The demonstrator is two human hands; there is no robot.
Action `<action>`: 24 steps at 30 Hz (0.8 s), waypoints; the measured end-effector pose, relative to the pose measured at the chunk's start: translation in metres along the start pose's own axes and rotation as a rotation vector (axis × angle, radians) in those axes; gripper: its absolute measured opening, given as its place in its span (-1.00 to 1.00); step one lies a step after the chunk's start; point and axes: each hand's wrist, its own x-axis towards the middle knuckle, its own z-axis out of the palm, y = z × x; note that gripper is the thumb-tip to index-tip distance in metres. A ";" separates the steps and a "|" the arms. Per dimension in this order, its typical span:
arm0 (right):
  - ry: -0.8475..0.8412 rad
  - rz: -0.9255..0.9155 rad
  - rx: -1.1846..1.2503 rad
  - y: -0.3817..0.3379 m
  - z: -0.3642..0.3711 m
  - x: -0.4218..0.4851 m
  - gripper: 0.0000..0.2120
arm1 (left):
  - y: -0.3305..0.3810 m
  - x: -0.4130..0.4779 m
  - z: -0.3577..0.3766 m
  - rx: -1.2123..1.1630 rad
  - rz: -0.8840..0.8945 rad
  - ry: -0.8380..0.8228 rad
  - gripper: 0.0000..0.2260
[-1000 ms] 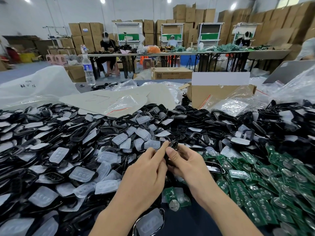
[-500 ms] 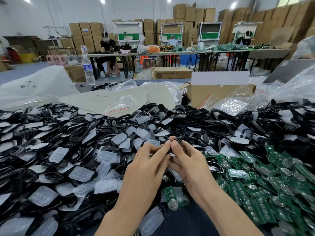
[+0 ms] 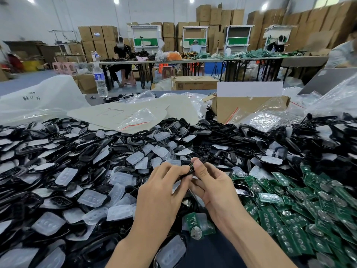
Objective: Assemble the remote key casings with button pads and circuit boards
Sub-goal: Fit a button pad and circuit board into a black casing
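1. Black plastic remote key casings (image 3: 58,151) are heaped across the left and far parts of the dark counter (image 3: 208,252). They appear to have been tipped out in bulk so that one can be drawn without searching.
2. Translucent white rubber button pads (image 3: 90,198) are scattered over and among that heap, mostly on the left, within easy reach of the left hand (image 3: 160,194).
3. Green rectangular circuit boards (image 3: 289,209) with silver coin cells are piled apart on the right. This probably lets each kind of part be taken by the nearer hand without mix-ups.
4. The left hand and the right hand (image 3: 214,188) are held together above the middle of the heap. Held clear of it, the work can likely be seen edge-on and pressed from both sides.
5. A single slim black casing (image 3: 190,167) is pinched between them, with the grip of each hand closed on it by thumb and fingertips. Whether a pad or board is already seated inside cannot be told.
6. One loose green board (image 3: 193,223) lies just below the hands and is judged to be set ready for fitting.
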 end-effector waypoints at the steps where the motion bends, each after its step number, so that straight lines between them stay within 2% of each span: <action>1: 0.001 -0.005 -0.016 0.000 0.001 0.000 -0.69 | 0.000 0.000 0.000 -0.021 -0.017 -0.006 -0.88; 4: -0.001 -0.010 -0.051 0.000 0.002 -0.002 -0.80 | 0.000 0.000 -0.001 -0.061 -0.041 -0.014 -0.90; 8: 0.005 0.015 -0.004 0.000 0.001 0.000 -0.73 | 0.000 0.000 0.000 -0.057 -0.023 -0.006 -0.88; 13: -0.023 0.058 0.072 -0.002 0.000 0.000 -0.79 | 0.001 -0.001 0.000 0.057 0.072 0.019 -0.85; 24: -0.037 0.125 0.160 0.003 -0.004 0.005 -0.70 | -0.002 0.001 -0.001 0.084 0.144 0.037 -0.88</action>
